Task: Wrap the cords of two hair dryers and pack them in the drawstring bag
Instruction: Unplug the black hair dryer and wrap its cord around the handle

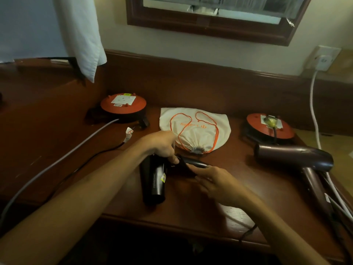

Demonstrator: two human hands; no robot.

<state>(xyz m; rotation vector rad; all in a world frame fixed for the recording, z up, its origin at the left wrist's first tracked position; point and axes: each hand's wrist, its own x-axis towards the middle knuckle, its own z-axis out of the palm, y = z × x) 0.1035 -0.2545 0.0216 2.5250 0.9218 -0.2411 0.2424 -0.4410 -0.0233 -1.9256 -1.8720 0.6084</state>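
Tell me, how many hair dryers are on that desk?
2. A black hair dryer lies mid-desk under both hands; a maroon hair dryer lies at the right edge. None other shows.

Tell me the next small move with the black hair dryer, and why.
Probably fold the handle in against the barrel. Both hands are on the black hair dryer: the left hand grips its barrel top, the right hand is at the handle. Its black cord trails loose across the desk, unwrapped, and the drawstring bag lies cinched shut.
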